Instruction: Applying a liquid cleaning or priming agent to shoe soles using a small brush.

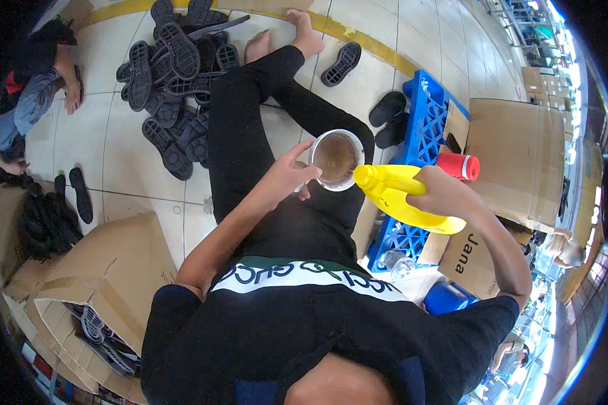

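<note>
Yellow plastic bottle (402,196), centre right of the frame, is tilted with its mouth at the rim of the metal cup (336,159). Right hand (446,196): fingers clamped on the bottle. Left hand (287,177): fingers closed on the cup. Judgement: hold the cup level, mouth over the opening, and tilt gradually to avoid spillage onto the lap.

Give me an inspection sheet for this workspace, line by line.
Surface: pale tiled floor with a yellow stripe.
Job's things: small metal cup, brownish inside; yellow bottle tilted, its mouth at the rim.
Clutter: pile of black shoe soles, cardboard boxes, blue crate, red cap.
Hands: left hand holds the cup; right hand grips the bottle.
Cables: nothing seen.
Surroundings: another person seated upper left.
</note>
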{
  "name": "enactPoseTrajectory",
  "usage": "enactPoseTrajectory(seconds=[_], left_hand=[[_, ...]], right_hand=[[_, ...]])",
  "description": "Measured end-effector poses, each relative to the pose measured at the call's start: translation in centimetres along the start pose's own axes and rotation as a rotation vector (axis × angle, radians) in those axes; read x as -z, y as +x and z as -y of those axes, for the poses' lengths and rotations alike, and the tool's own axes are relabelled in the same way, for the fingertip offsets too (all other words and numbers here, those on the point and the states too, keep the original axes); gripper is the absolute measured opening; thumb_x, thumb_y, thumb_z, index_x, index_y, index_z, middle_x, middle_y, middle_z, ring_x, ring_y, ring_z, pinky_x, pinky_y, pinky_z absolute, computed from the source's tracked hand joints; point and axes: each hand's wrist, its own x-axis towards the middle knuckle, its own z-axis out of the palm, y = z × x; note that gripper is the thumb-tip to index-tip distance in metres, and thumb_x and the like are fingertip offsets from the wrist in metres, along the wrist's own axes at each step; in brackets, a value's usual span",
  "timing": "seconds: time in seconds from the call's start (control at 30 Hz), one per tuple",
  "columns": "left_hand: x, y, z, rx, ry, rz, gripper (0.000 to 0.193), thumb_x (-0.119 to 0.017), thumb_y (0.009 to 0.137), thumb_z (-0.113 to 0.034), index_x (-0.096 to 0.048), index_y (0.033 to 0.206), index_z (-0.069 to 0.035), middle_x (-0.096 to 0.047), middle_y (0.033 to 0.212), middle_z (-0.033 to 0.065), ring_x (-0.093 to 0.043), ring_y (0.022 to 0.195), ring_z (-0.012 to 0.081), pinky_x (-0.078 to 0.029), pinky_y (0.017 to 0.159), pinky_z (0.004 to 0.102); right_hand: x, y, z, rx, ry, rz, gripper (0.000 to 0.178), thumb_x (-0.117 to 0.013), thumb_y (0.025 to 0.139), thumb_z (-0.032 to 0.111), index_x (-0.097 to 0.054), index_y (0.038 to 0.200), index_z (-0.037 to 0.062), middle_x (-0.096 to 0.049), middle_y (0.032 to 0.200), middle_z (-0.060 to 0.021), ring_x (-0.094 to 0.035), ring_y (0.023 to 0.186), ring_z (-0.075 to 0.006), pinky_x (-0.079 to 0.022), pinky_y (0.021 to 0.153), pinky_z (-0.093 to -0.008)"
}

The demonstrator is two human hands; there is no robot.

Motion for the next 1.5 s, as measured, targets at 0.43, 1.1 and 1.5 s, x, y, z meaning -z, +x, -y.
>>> enactPoseTrajectory(seconds=[0.43, 1.1, 1.5], left_hand=[[0.2, 0.4, 0.3, 0.007, -0.025, 0.023, 0.076, -0.065, 0.082, -0.013, -0.027, 0.146, -0.002, -0.063, 0.084, 0.0133, -0.056, 0.051, 0.0139, -0.048, 0.048, 0.0273], [0.3, 0.4, 0.5, 0.003, -0.025, 0.016, 0.075, -0.065, 0.082, -0.013, -0.027, 0.146, -0.002, -0.063, 0.079, 0.0107, -0.055, 0.05, 0.0128, -0.047, 0.048, 0.0268], [0.3, 0.5, 0.7, 0.017, -0.007, 0.004, 0.072, -0.064, 0.083, -0.013, -0.029, 0.146, -0.004, -0.064, 0.081, 0.0129, -0.056, 0.051, 0.0134, -0.049, 0.049, 0.0263]], right_hand=[[0.4, 0.0, 0.2, -0.017, 0.001, 0.013, 0.04, -0.063, 0.079, 0.026, -0.066, 0.104, -0.0053, -0.067, 0.094, -0.0183, -0.068, 0.082, -0.0266, -0.053, 0.073, -0.0344], [0.4, 0.4, 0.1, -0.029, -0.029, 0.057, 0.044, -0.062, 0.08, 0.028, -0.063, 0.109, -0.0055, -0.065, 0.1, -0.0189, -0.066, 0.089, -0.0273, -0.052, 0.078, -0.0346], [0.0, 0.8, -0.4, -0.027, 0.0, 0.066, 0.043, -0.063, 0.079, 0.028, -0.065, 0.106, -0.0059, -0.066, 0.096, -0.0196, -0.067, 0.086, -0.0269, -0.052, 0.075, -0.0344]])
